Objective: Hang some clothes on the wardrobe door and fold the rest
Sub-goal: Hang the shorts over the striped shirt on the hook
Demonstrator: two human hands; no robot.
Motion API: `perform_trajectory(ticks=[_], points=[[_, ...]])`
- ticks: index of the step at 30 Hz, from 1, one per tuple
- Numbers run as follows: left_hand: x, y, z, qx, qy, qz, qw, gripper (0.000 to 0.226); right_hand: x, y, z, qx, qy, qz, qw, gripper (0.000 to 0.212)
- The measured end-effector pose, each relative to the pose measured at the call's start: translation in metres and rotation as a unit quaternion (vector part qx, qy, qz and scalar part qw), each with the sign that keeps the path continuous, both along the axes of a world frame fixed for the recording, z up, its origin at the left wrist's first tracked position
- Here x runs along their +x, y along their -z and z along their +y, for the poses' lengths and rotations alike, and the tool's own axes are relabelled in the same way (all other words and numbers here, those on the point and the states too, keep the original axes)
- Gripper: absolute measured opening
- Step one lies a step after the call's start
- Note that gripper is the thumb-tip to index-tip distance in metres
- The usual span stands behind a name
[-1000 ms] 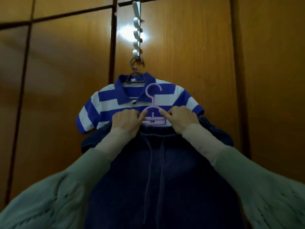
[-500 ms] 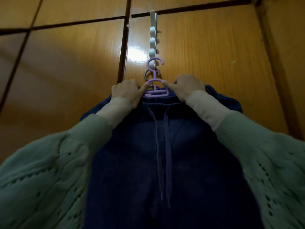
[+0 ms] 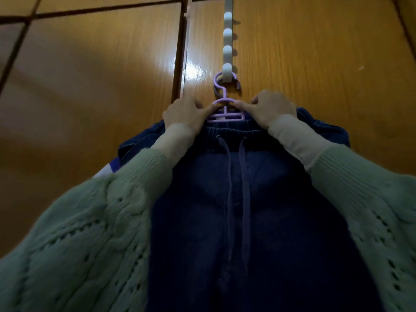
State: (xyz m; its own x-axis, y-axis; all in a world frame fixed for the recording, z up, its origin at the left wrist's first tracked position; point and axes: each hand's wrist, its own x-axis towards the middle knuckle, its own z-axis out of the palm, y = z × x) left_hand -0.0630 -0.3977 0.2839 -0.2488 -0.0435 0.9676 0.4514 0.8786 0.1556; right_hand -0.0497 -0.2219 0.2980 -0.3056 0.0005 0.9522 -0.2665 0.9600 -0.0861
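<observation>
Both hands are up at the wardrobe door [image 3: 90, 86] right now, pinching a little purple hanger [image 3: 225, 113] from either side. The left hand [image 3: 185, 113] is gripping the hanger's left shoulder with fingers curled round it, and the right hand [image 3: 271, 110] is doing the same on the right shoulder, thumb and forefinger closing on the plastic. Dark blue jeans [image 3: 247, 210] with a lilac drawstring [image 3: 236, 176] are hanging off the hanger, waistband just under the hands, and they're draping straight down between the two green knit sleeves [image 3: 78, 233].

The hanger's hook is sitting over the lowest peg of the white over-door hook rack [image 3: 227, 48], which is running down from the top edge of the door, just right of the gap between the two door panels. Another darker hook is showing right behind it on that same peg. A bit of blue-and-white striped shirt [image 3: 108, 171] is peeking out behind the jeans, by the left sleeve.
</observation>
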Motion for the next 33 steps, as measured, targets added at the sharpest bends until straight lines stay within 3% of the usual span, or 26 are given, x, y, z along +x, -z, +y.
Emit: perform_trajectory(ticks=[7,10,13,20,30,33], points=[[-0.010,0.039,-0.002,0.015,0.052,0.125,0.991,0.034,0.005,0.032,0.002,0.016,0.003,0.140,0.990,0.049],[-0.010,0.061,-0.004,-0.001,0.081,0.170,0.982,0.047,0.009,0.051,0.005,0.032,-0.056,0.175,0.982,0.049],[-0.012,0.089,-0.010,-0.011,0.093,0.155,0.983,0.057,0.008,0.078,0.012,0.053,-0.070,0.212,0.973,0.061],[-0.034,0.191,-0.033,-0.055,-0.097,0.076,0.991,0.061,-0.011,0.168,0.035,0.088,0.070,0.158,0.981,0.062],[-0.034,0.325,-0.046,-0.053,-0.133,-0.040,0.989,0.060,-0.017,0.315,0.049,0.095,0.171,0.040,0.980,0.059],[-0.026,0.338,-0.049,0.043,-0.119,-0.064,0.990,0.065,-0.008,0.328,0.054,0.088,0.164,0.027,0.982,0.060]])
